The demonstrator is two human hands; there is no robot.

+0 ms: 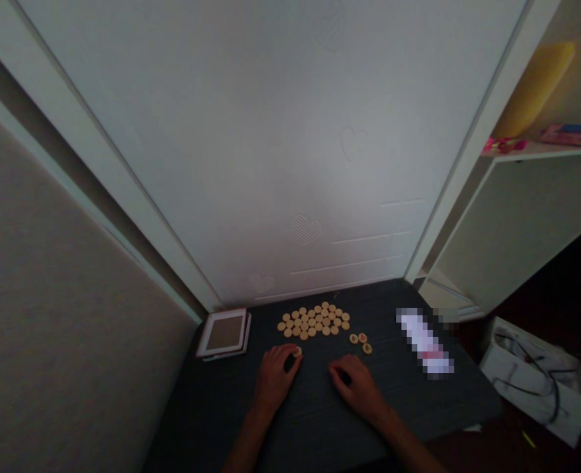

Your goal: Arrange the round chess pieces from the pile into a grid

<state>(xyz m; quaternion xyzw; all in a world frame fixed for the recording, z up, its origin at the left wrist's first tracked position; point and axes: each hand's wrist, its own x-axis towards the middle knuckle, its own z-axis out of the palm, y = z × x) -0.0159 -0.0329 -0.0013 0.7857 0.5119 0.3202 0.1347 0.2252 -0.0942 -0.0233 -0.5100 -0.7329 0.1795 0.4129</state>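
Note:
Between the thumb and fingers of my left hand (276, 374) is a round wooden disc (297, 351), just in front of a cluster of similar discs (312, 322). The clustered discs lie flat and close together, with plain pale tops. My right hand (356, 384) rests low over the dark table with its fingers curled and thumb near the fingertips; whether anything is in them is hidden. Beyond it to the right, three discs (362, 337) lie face up, showing small dark or red marks.
A stack of framed squares (225, 332) sits at the left of the dark table (314, 420). A blurred-out pale object (425, 343) lies at the right. Behind stands a white panel (280, 164). A white box with cables (536, 381) is on the floor, right.

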